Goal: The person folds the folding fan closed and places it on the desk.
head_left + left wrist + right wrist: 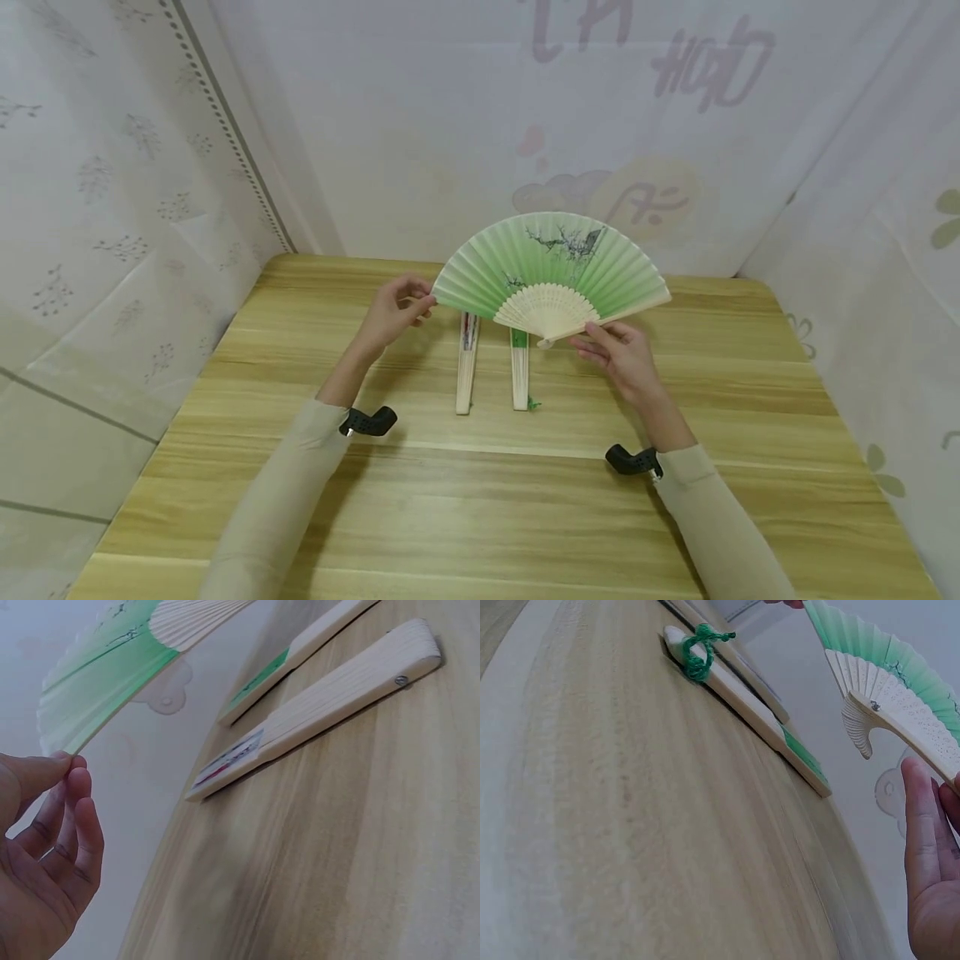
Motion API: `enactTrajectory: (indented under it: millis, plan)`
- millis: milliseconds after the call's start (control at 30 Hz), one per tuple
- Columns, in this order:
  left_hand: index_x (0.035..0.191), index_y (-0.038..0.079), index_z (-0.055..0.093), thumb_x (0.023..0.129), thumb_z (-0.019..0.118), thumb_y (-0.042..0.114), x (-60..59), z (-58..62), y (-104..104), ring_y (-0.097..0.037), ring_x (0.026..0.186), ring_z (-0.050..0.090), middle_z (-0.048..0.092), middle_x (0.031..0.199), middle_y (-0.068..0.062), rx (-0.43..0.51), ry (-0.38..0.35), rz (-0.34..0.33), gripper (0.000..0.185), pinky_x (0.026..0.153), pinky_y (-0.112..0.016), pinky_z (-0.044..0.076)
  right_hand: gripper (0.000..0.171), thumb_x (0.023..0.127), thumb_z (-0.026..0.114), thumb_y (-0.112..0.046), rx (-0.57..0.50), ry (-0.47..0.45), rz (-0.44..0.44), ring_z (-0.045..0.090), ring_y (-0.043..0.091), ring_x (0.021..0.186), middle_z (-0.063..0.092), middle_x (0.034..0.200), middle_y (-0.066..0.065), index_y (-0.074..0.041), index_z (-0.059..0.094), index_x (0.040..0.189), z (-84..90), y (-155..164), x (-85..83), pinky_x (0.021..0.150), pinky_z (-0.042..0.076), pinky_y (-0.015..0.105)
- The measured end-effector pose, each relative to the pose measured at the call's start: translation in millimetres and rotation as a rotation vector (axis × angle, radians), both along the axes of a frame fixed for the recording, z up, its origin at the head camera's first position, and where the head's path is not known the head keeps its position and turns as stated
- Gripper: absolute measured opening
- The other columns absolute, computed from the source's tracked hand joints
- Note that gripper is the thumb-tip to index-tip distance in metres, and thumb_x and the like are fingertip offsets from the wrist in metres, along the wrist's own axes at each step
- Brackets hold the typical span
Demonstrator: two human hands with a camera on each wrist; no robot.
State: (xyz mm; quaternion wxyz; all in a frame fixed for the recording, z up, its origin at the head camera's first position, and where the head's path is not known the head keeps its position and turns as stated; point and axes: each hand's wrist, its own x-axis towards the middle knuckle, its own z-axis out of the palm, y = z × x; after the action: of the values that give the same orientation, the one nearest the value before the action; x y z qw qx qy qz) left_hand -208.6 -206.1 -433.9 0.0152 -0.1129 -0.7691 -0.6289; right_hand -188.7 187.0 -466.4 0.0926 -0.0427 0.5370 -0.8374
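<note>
A green folding fan [517, 267] with a dark blossom-branch print is spread wide above the table. My left hand [393, 312] pinches its left outer corner between thumb and forefinger, as the left wrist view also shows. Near the pivot, my right hand [624, 358] grips the right guard stick with thumb and fingers. Below the fan, two folded fans lie side by side on the wood. The left folded fan [466, 375] has a patterned leaf with a bit of red. A green leaf and a green cord [697, 664] mark the right folded fan [521, 375].
The wooden table [465, 517] reaches back to a white printed curtain [390, 125]. Patterned cloth [112, 208] hangs along the left side, with more cloth [885, 275] at the right. Each wrist wears a black camera mount [371, 421].
</note>
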Motion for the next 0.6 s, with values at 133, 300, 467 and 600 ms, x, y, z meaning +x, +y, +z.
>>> enactTrajectory:
  millis: [133,300,467,600]
  plan:
    - [0.114,-0.005,0.063,0.099,0.067,0.003,2.1,-1.2,0.3,-0.046,0.087,0.063,0.061,0.105,-0.032,0.002,-0.001,0.003,0.018,0.068,-0.041,0.060,0.013,0.101,0.063,-0.005,0.016,0.011,0.008,0.074,0.030,0.091,0.072,0.097,0.017,0.008,0.066,0.099,0.3,2.3,1.6,0.081,0.059,0.036]
    - [0.114,-0.006,0.063,0.099,0.068,0.004,2.2,-2.7,-1.0,-0.045,0.086,0.064,0.061,0.105,-0.032,0.001,-0.001,-0.006,0.018,0.068,-0.040,0.060,0.012,0.101,0.064,-0.005,0.010,0.018,0.004,0.074,0.030,0.090,0.072,0.097,0.018,0.007,0.066,0.099,0.1,0.3,3.9,0.080,0.059,0.036]
    - [0.116,-0.005,0.063,0.099,0.067,0.006,-0.1,-2.0,-1.2,-0.045,0.087,0.064,0.061,0.106,-0.030,0.000,-0.002,-0.011,0.020,0.069,-0.040,0.060,0.011,0.100,0.065,-0.005,0.002,0.012,0.001,0.074,0.029,0.089,0.072,0.096,0.019,0.006,0.067,0.098,2.3,-1.8,4.5,0.079,0.060,0.035]
    - [0.116,-0.005,0.063,0.100,0.068,0.007,-2.8,-1.2,-0.9,-0.033,0.082,0.066,0.062,0.105,-0.028,0.009,0.003,-0.006,0.021,0.068,-0.038,0.060,0.009,0.101,0.064,-0.004,0.004,0.001,-0.003,0.074,0.028,0.088,0.072,0.096,0.017,0.004,0.068,0.099,3.1,-2.7,2.8,0.079,0.060,0.034]
